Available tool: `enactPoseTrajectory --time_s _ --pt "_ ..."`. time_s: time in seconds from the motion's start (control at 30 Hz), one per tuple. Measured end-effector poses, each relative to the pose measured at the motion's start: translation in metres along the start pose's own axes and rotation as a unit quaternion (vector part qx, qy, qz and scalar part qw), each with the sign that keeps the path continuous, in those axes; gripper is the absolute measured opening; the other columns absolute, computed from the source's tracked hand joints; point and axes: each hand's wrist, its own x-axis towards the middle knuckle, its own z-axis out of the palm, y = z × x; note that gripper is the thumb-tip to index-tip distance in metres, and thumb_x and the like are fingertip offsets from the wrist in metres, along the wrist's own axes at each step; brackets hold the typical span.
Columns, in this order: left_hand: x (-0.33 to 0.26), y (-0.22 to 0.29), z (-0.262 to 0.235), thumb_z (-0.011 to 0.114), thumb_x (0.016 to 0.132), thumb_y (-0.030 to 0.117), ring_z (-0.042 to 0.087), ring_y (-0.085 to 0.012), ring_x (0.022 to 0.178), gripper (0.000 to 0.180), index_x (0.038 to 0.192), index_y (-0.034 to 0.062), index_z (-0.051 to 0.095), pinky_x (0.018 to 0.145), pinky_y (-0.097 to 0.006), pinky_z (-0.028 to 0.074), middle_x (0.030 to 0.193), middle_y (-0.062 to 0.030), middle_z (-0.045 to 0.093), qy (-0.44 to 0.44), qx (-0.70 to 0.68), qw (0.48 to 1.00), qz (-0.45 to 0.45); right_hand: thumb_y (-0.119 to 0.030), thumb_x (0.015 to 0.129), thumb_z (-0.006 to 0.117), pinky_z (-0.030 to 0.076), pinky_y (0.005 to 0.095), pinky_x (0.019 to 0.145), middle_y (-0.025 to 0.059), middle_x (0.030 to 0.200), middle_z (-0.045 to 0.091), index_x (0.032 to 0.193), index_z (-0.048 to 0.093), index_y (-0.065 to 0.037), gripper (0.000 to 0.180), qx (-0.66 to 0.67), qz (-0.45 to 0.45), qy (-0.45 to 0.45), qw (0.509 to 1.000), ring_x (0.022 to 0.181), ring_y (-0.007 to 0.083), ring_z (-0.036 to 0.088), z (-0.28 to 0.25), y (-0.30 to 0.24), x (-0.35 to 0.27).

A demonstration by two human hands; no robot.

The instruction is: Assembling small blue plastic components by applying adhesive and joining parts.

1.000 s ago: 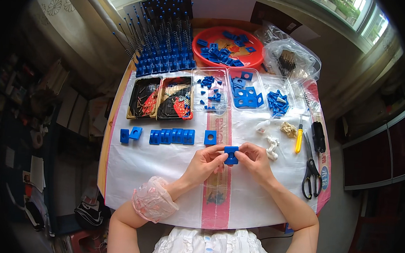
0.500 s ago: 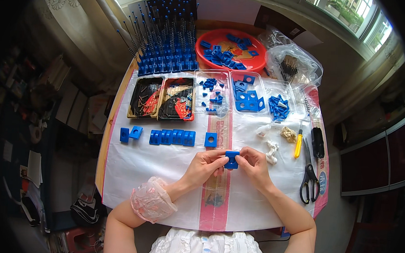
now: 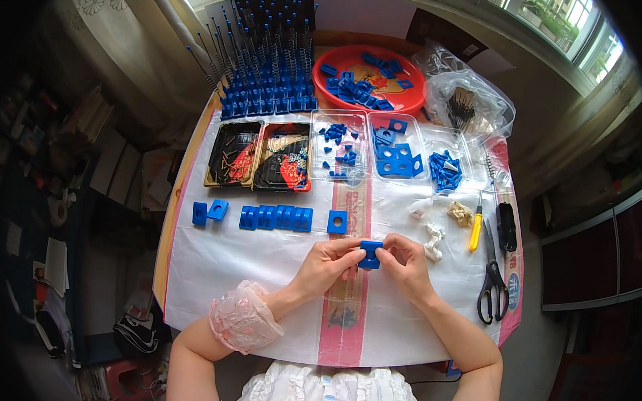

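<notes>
Between my two hands, just in front of the middle of the table, is a small blue plastic part [image 3: 370, 254]. My left hand [image 3: 332, 262] pinches its left side with thumb and fingers, while my right hand [image 3: 403, 263] grips its right side. The fingers cover both edges of the part. Just beyond it lies a flat blue square piece with a round hole [image 3: 337, 222]. Left of that, several curved blue parts [image 3: 275, 218] stand in a row, and two more blue pieces [image 3: 209, 211] lie at the far left.
Black trays of screws and small hardware [image 3: 233, 154] and clear boxes of blue parts [image 3: 396, 159] line the middle. Behind stand blue assemblies with springs [image 3: 269, 89] and a red basin [image 3: 407, 89]. Right are a yellow-handled screwdriver [image 3: 475, 230], black scissors [image 3: 492, 282] and crumpled white cloth [image 3: 433, 241].
The whole view has shifted very slightly. Both hands keep the same hold on the blue part, with no clear movement.
</notes>
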Motion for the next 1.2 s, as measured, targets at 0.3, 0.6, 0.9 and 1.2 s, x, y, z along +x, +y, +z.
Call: enactPoseTrajectory --time_s 0.3,0.6,0.9,1.2 --pt "0.0006 -0.0012 -0.0005 0.06 0.099 0.017 0.052 -0.0013 0.064 0.032 0.127 0.0022 0.063 0.057 -0.017 0.045 0.084 -0.0002 0.068 0.005 -0.008 1.0 -0.01 -0.011 0.089 0.067 0.031 0.0203 0.053 -0.006 0.07 0.056 0.083 0.065 -0.002 0.011 -0.001 0.003 0.003 1.0 0.062 -0.001 0.042 0.0017 -0.0037 -0.0001" --pt "0.0009 -0.0015 -0.0005 0.059 0.1 0.017 0.055 -0.0021 0.065 0.029 0.122 0.0007 0.065 0.057 -0.017 0.046 0.084 -0.001 0.068 0.001 -0.007 1.0 0.015 -0.011 0.089 0.066 0.03 0.0204 0.052 -0.0066 0.069 0.056 0.082 0.064 -0.002 0.012 -0.014 0.008 0.0 1.0 0.061 -0.0012 0.041 0.0023 -0.0063 -0.001" --pt "-0.0003 0.0019 0.0011 0.058 0.1 0.018 0.053 -0.0022 0.062 0.029 0.122 0.0004 0.066 0.057 -0.018 0.045 0.083 -0.0011 0.069 0.003 -0.014 1.0 0.006 -0.01 0.089 0.067 0.029 0.0202 0.052 -0.007 0.068 0.053 0.081 0.063 -0.002 0.012 -0.009 -0.001 0.001 1.0 0.06 -0.0012 0.04 0.0022 -0.0027 -0.0011" --pt "0.0003 0.0023 0.0005 0.058 0.1 0.017 0.053 -0.0017 0.064 0.029 0.123 0.001 0.066 0.058 -0.017 0.045 0.083 0.0006 0.067 0.009 -0.006 1.0 -0.005 -0.011 0.088 0.067 0.03 0.0204 0.052 -0.0063 0.069 0.054 0.081 0.063 -0.002 0.012 -0.001 0.003 0.004 1.0 0.061 -0.0007 0.041 0.0025 -0.0013 -0.0003"
